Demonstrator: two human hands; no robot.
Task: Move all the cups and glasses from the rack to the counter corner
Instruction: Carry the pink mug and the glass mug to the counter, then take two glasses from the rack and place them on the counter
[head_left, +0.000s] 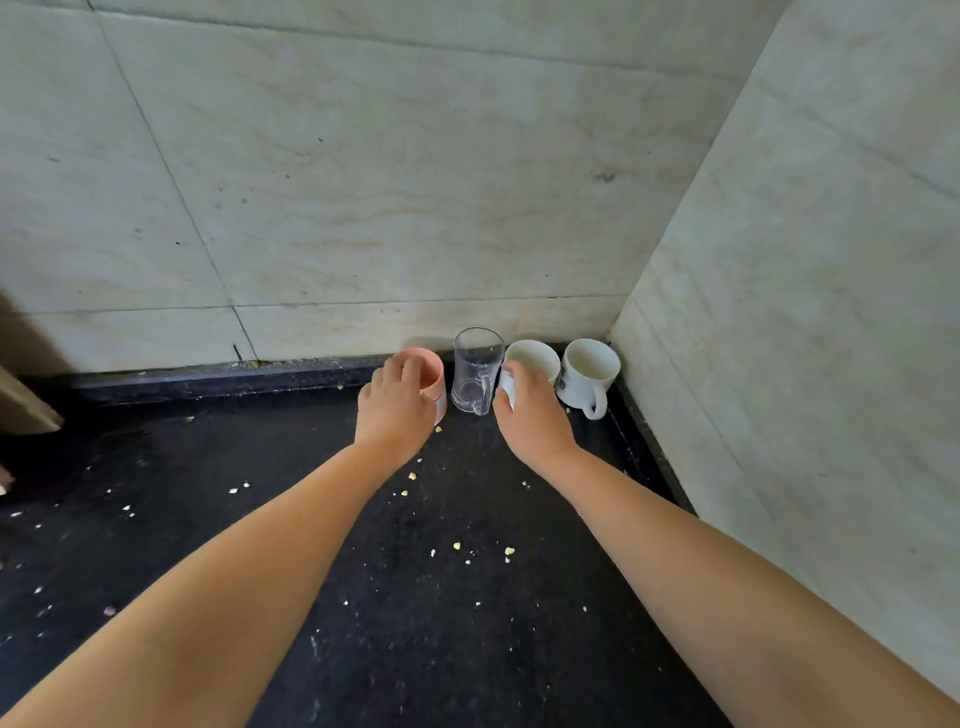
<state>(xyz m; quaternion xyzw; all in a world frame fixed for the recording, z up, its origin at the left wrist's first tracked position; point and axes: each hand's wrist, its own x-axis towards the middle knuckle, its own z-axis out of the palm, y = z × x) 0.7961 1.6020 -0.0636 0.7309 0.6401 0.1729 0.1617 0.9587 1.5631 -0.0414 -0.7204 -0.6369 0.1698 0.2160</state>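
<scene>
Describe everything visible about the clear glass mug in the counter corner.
The clear glass mug stands upright on the dark counter, close to the marble back wall. It looks like transparent glass with a thick base and a handle facing the camera. It appears empty. It is second from the left in a row of four, between the pink cup gripped by the left hand and a white mug held by the right hand. Neither hand appears to touch it.

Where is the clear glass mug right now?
The glass mug stands upright at the back of the dark counter against the wall, between the pink cup and a white cup, near the corner.
</scene>
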